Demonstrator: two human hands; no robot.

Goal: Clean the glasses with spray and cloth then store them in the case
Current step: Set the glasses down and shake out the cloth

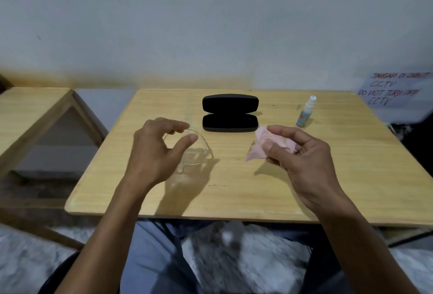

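On the near half of the wooden table (234, 190), we find the left hand (154, 153) hovering with fingers spread over the clear-framed glasses (195, 151), and the right hand (302, 160) pinching a pink cloth (264, 144). Beyond them we note the black case (230, 113) lying open, the spray bottle (305, 113) upright to its right.

Clear glasses (192, 153) half behind the left hand (154, 151), wall notice (391, 92) blurred.

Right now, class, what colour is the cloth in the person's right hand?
Pale pink. The cloth shows best in the head view, held in the right hand.
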